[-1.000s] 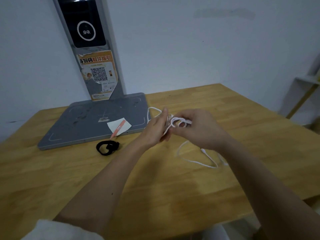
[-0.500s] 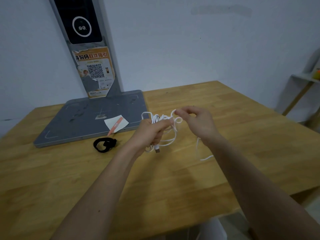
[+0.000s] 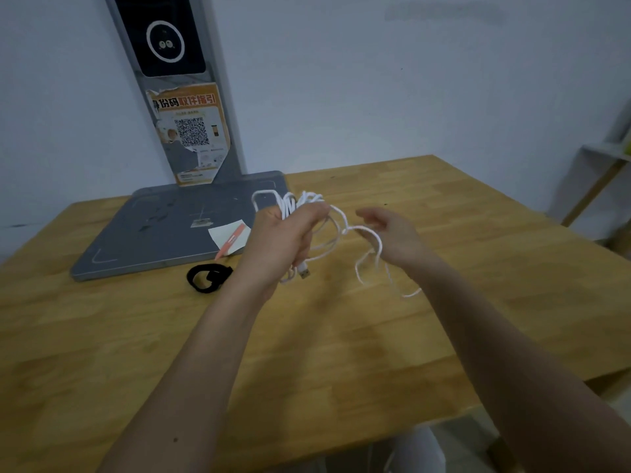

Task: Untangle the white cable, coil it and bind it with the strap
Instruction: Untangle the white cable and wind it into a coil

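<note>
My left hand (image 3: pixel 276 238) is closed around a bunch of loops of the white cable (image 3: pixel 333 233), held above the wooden table (image 3: pixel 341 336). A USB plug (image 3: pixel 305 272) hangs below that hand. My right hand (image 3: pixel 392 233) is a little to the right, fingers curled around a strand that runs from the bunch and drops in loose bends to the table. The black strap (image 3: pixel 208 278) lies curled on the table, left of my left wrist.
A grey flat base (image 3: pixel 164 230) with an upright post (image 3: pixel 184 97) carrying a QR sticker stands at the back left. A white card with an orange strip (image 3: pixel 230 237) lies on the base's near edge. A shelf (image 3: pixel 601 186) is at far right.
My hands have drawn apart; my right hand moved right with a strand, pulling it out of the bunch. The trailing cable on the table has shifted right.
</note>
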